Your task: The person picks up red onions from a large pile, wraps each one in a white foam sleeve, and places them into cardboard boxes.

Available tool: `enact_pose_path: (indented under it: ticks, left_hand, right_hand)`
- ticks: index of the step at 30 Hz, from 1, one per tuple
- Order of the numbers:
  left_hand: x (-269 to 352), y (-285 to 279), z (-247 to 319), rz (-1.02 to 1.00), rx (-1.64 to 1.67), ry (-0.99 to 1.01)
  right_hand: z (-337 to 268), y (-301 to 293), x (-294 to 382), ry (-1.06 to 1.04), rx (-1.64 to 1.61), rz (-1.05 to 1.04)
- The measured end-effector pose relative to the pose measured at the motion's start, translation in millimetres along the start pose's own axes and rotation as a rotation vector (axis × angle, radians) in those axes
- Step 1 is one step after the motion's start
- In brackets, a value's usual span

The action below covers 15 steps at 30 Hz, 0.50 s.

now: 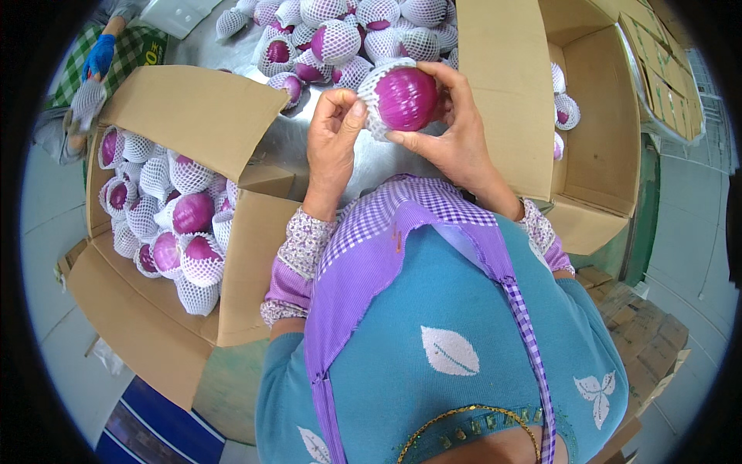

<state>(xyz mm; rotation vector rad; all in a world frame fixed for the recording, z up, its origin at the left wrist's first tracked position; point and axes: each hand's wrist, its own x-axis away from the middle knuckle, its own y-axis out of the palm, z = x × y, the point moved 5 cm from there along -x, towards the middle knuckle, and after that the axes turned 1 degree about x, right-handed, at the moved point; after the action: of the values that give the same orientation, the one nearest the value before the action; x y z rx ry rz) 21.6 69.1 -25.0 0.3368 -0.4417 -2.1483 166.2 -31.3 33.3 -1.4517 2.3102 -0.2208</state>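
Observation:
Between my two hands is a red onion (407, 100), partly covered by a white foam net sleeve (374, 95). My left hand (336, 133) pinches the edge of the net between thumb and fingers. Around the onion's right side curl the fingers of my right hand (461, 124), with the thumb at its lower edge. The onion's purple skin shows bare toward me. Just beyond my hands, a pile of net-sleeved red onions (336, 43) lies on a metal tabletop (371, 159).
At left, an open cardboard box (174, 330) holds many sleeved onions (168, 220). Another open carton (603, 116) on the right has a few inside. A co-worker's blue-gloved hand (99, 55) is at upper left, near a white plastic crate (177, 14). Stacked cartons (661, 75) stand far right.

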Motion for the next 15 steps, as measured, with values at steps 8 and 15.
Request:
enact_pose_path:
  ticks: [8,15]
  left_hand:
    - [0,-19,-10,0.109,0.344,-0.15]
    - [3,-17,-10,0.053,0.411,-0.145]
  right_hand:
    - [21,4,-2,0.145,-0.663,-0.019]
    - [22,14,-2,0.306,-1.129,-0.155]
